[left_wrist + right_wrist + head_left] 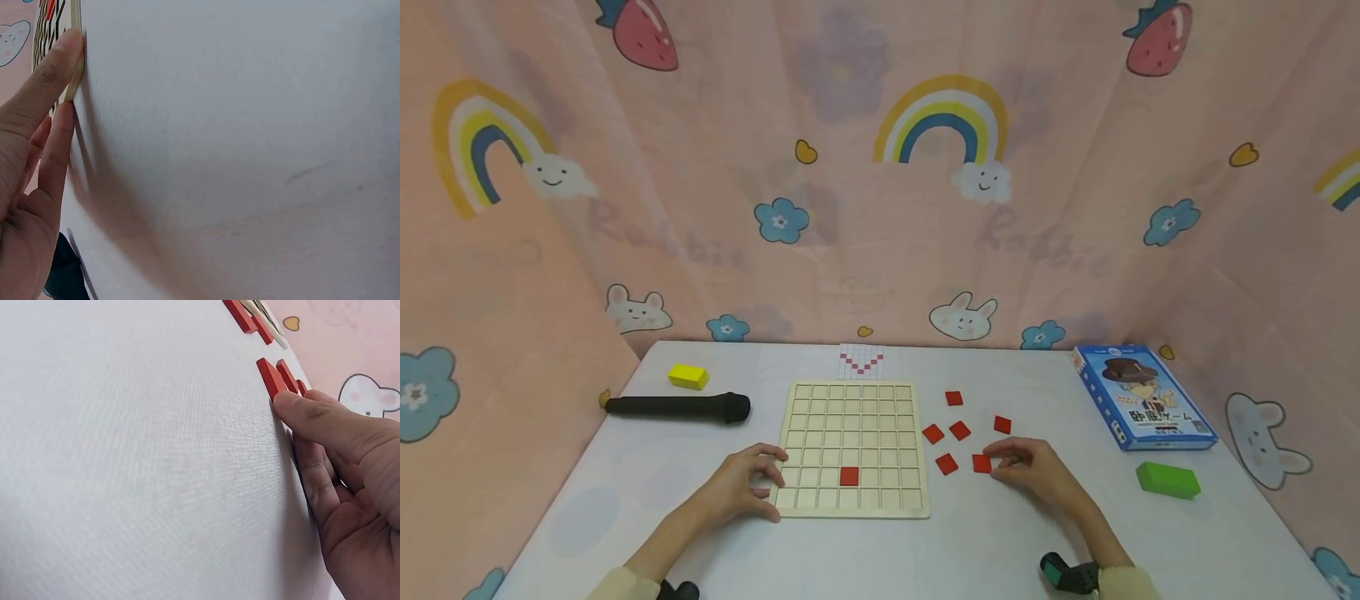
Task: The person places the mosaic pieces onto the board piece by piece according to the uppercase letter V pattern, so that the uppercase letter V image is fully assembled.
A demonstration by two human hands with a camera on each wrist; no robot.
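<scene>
A pale square-grid board (884, 512) lies flat on the table, with one red tile (849, 476) in a cell of its lower part. My left hand (741, 483) holds the board's near left corner; in the left wrist view the thumb (59, 53) is on its edge and a fingertip sits at the corner. To the right of the board my right hand (1033, 471) pinches another red tile (981, 463) by its right side, thumb and fingertips at its end. Several more red tiles (959, 430) lie loose between the board and this hand.
Behind the board lies a white card (861, 362) with a red V pattern on a grid. A black microphone (673, 407) and a yellow block (688, 376) are at the left. On the right are a blue box (1142, 400) and a green block (1168, 481).
</scene>
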